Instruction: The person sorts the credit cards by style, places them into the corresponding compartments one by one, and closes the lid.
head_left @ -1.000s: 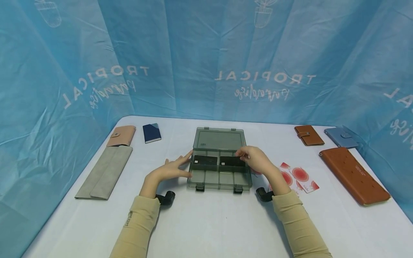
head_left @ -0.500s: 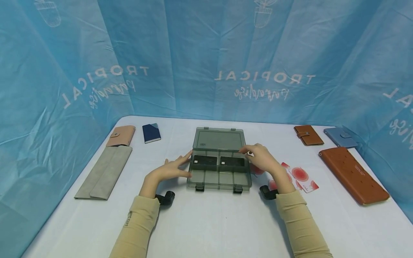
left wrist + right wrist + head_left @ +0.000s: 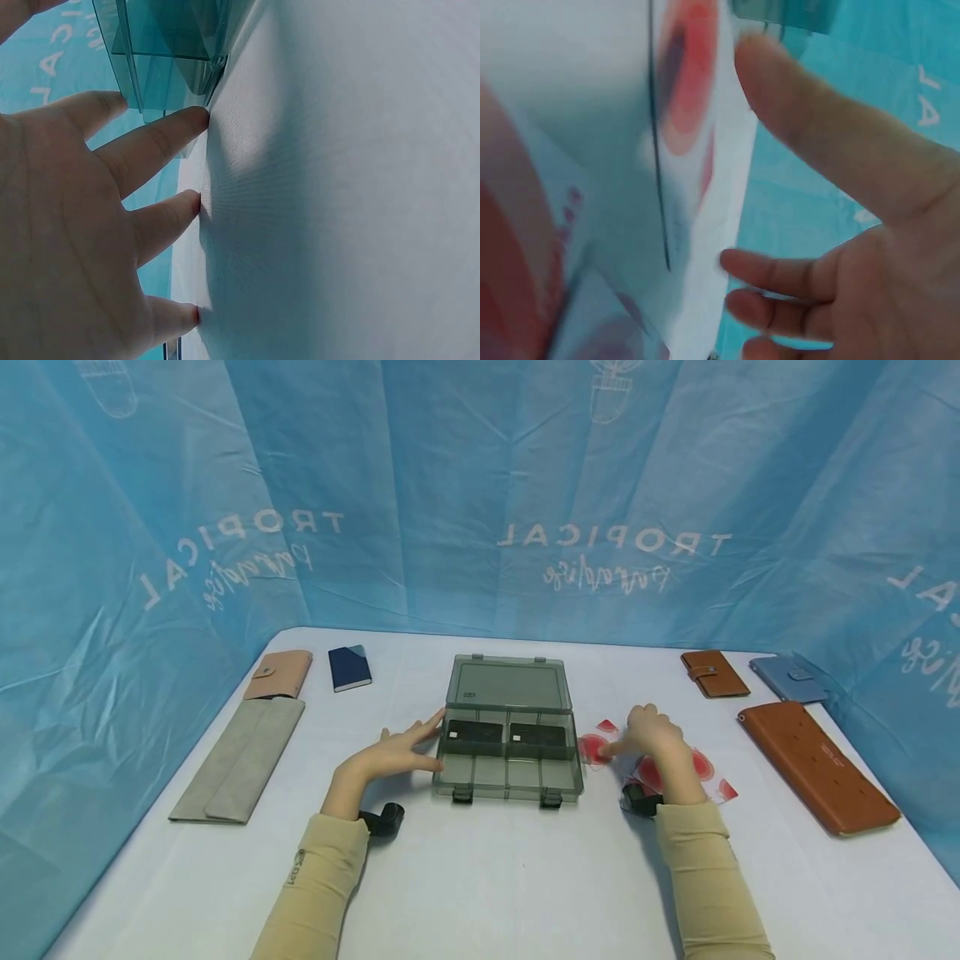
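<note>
A translucent grey-green divided box [image 3: 508,777] stands on the table with its lid [image 3: 510,683] raised at the back. Two black cards with small pale chips, a left one [image 3: 476,732] and a right one [image 3: 540,735], lie in its far compartments. My left hand [image 3: 392,755], fingers spread, reaches the box's left side; in the left wrist view, fingertips [image 3: 196,118] are at the box and tabletop. Right of the box, my right hand [image 3: 654,735] is over red-and-white patterned cards [image 3: 592,748]. Its thumb [image 3: 802,97] stretches toward one card [image 3: 690,97], with nothing gripped.
On the left lie a grey pouch [image 3: 243,760], a pink-beige wallet [image 3: 279,674] and a dark blue booklet [image 3: 349,667]. A small brown wallet [image 3: 715,673], a light blue wallet [image 3: 790,678] and a long brown wallet [image 3: 819,767] lie on the right. A blue curtain [image 3: 435,510] hangs behind.
My right hand has left the right black card in the box and moved right, over the patterned cards. The left hand stays at the box's left side.
</note>
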`<state>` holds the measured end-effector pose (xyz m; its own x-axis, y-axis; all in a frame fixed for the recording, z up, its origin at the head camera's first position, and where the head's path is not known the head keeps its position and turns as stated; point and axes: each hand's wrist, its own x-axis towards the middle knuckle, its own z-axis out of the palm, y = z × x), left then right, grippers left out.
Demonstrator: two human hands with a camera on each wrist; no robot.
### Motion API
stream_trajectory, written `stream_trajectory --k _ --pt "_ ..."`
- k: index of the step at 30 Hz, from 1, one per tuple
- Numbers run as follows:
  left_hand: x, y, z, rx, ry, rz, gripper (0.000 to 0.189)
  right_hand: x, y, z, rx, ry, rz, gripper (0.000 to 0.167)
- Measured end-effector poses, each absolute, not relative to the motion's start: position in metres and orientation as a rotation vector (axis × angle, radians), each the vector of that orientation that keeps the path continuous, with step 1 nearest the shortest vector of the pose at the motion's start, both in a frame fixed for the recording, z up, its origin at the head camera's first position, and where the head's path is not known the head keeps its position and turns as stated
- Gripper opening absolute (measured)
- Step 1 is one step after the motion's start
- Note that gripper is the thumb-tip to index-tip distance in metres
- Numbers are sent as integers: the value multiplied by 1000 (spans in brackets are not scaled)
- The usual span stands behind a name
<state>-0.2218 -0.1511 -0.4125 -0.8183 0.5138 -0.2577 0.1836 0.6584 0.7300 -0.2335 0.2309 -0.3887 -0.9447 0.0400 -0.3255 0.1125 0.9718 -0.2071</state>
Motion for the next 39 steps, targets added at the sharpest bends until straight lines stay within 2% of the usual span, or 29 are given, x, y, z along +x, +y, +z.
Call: stream_trajectory --k 5,13,20,23,27,32,39 --pt "-221 -151 -411 543 2432 1000 89 -234 226 -397 126 2751 -253 100" --pt "-222 -151 -413 541 2437 990 89 -236 235 -401 185 2746 -380 101" --pt "-222 -151 -414 544 2446 984 90 -242 249 -400 337 2828 -714 81" --pt "-222 -151 -415 546 2443 991 90 -244 253 -400 309 2842 -923 73" --pt "-221 -152 -415 543 2444 991 90 -243 255 -397 191 2872 -1134 60" --pt "-221 -151 -414 546 2446 989 90 -235 247 -379 34 2805 -1351 51" --pt "-220 -151 -411 544 2444 992 90 -223 205 -359 -367 2586 -1453 24"
